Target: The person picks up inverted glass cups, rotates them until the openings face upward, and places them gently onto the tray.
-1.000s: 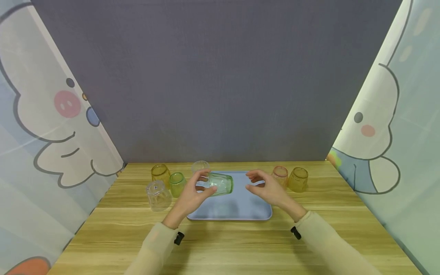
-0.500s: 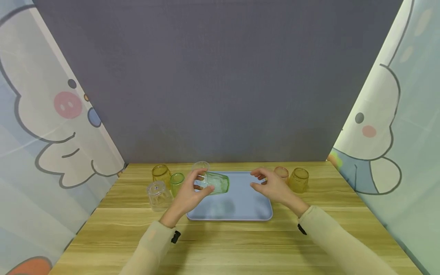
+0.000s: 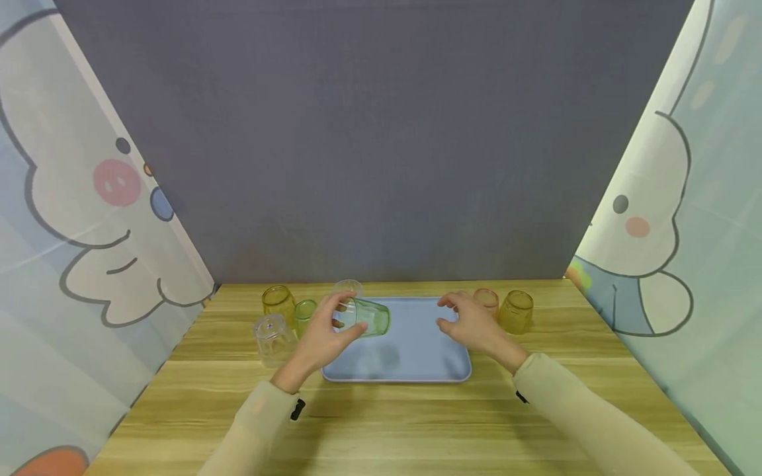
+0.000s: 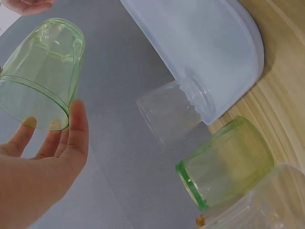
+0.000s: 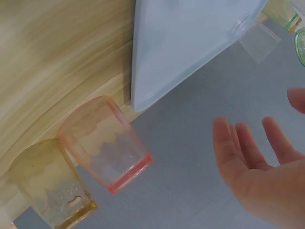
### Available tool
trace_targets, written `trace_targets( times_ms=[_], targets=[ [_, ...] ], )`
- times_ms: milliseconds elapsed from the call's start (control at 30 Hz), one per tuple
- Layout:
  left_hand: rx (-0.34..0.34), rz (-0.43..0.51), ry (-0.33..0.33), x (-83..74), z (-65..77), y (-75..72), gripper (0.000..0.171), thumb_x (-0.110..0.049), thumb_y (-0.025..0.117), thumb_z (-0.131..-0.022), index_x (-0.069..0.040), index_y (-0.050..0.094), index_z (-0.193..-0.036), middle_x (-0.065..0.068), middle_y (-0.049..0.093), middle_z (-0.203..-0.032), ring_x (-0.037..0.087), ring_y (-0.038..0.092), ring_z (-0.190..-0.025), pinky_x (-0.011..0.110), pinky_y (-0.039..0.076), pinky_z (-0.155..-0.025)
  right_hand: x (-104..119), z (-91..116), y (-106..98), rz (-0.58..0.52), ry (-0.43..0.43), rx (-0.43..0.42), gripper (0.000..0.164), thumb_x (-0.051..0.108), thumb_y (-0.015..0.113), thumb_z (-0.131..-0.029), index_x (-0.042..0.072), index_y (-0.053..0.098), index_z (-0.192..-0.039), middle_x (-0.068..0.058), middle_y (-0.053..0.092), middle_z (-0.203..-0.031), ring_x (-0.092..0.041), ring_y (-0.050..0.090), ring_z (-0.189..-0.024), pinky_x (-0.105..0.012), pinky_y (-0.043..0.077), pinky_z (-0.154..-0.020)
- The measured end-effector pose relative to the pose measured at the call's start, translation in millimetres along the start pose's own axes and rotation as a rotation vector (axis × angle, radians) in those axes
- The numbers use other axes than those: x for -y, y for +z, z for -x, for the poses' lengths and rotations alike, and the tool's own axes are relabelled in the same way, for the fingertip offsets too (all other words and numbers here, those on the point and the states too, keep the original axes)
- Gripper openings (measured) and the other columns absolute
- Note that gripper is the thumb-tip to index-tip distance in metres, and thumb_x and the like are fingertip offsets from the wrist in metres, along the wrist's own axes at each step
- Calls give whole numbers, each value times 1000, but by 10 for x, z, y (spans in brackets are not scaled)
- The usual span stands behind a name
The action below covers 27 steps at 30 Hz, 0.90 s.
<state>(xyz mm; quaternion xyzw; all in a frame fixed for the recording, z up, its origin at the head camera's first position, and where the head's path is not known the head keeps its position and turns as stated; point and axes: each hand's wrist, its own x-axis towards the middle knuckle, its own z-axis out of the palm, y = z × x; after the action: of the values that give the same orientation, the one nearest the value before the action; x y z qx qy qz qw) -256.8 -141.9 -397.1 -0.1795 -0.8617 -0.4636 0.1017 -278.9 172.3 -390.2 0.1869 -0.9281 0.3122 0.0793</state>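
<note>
In the head view my left hand grips a pale green glass between thumb and fingers. The glass is tipped on its side above the left part of a light blue tray. The left wrist view shows fingertips against one end of the held green glass. Over the tray's right side my right hand holds nothing, its fingers loosely bent and thumb apart. Just beyond that hand stands a pink glass, partly hidden by it.
Left of the tray stand an amber glass, another green glass and a clear glass. A second clear glass is by the tray's back left. At right is another amber glass. A grey panel rises behind the wooden table.
My left hand has drifted left with the green glass still in its grip. The right hand has moved slightly right, widening the gap between the hands. The standing glasses and tray stay put.
</note>
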Motion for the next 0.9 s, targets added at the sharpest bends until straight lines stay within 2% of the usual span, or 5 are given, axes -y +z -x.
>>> trace_targets(
  times_ms=[233, 533, 767, 900],
  targets=[
    [-9, -64, 34, 21, 1, -14, 64, -34, 77, -90, -16, 52, -146, 11, 51, -137, 24, 50, -114, 47, 50, -88, -36, -11, 10, 103, 20, 8, 33, 20, 70, -90, 5, 67, -119, -15, 62, -120, -33, 61, -105, -50, 52, -85],
    [-10, -193, 21, 0, -6, -34, 65, -36, 76, -89, -18, 51, -147, 11, 50, -140, 28, 51, -120, 45, 49, -87, -60, -39, -13, 220, 23, 13, 35, 23, 70, -90, 5, 66, -120, -16, 62, -117, -28, 61, -94, -47, 53, -76],
    [-15, -243, 23, 10, -15, -47, 64, -35, 76, -88, -17, 53, -145, 11, 50, -141, 34, 48, -128, 58, 45, -99, -88, -53, -39, 358, -42, -38, 34, 25, 73, -86, 6, 69, -115, -15, 66, -111, -38, 62, -102, -63, 39, -90],
    [-20, -272, 37, 37, -22, -52, 63, -34, 76, -87, -16, 54, -143, 12, 50, -141, 35, 46, -132, 59, 43, -102, -122, -71, -47, 394, -79, -68, 33, 24, 73, -84, 5, 70, -112, -13, 67, -107, -38, 64, -99, -62, 42, -90]
  ],
)
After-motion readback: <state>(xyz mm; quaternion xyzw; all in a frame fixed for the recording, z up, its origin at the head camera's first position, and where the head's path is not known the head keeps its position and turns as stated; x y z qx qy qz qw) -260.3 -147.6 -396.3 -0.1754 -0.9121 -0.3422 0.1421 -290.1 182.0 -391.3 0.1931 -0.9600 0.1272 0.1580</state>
